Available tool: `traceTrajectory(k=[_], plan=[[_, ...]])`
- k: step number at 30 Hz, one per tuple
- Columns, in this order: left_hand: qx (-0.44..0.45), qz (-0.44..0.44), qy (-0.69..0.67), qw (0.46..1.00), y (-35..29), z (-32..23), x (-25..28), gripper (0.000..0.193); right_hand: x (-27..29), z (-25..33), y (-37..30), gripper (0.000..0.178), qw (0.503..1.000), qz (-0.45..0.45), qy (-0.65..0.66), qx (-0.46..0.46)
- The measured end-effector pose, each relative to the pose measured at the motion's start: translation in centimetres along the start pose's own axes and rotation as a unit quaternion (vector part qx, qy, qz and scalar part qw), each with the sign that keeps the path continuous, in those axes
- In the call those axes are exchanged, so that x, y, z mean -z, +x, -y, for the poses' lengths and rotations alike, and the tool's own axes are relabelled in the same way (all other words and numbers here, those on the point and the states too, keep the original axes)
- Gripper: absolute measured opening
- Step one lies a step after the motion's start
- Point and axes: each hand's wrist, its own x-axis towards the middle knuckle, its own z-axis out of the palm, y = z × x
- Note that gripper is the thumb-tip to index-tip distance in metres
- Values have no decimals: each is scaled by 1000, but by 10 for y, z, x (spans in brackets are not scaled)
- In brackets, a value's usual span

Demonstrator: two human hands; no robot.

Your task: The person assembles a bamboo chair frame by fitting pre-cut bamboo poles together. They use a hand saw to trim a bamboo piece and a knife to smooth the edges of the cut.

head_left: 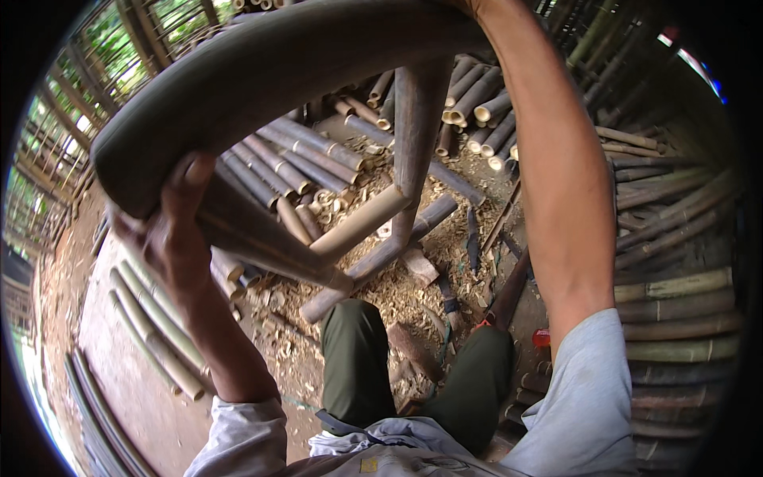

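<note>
Raised in front of me is a bamboo frame: a thick dark top beam (294, 67), two slanting legs, a pale crossbar (362, 222) and a lower bar (377, 262). My left hand (171, 226) is closed around the beam's left end, its thumb along the near side and its fingers partly hidden behind. At the upper edge, my right hand (467, 5) reaches the beam's far right end; only the wrist area shows, and its fingers are out of sight. The lower bar hangs just beyond my knees.
Pale shavings (429, 310) cover the ground, with a wood block (420, 266) and a dark narrow tool-like piece (473, 240) among them. Cut bamboo tubes (477, 99) are piled ahead. Long poles (675, 310) lie stacked at right; green lengths (159, 330) lie at left.
</note>
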Motion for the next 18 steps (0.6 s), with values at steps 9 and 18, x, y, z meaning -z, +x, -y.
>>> traceTrajectory(k=[9, 18], plan=[[-40, -21, -68, 997, 13, 8, 2, 63, -14, -2, 30, 30, 1000, -18, -22, -7], [-18, -26, -92, 995, 15, -4, -14, 61, -16, -5, 39, 40, 998, -39, 17, -35]])
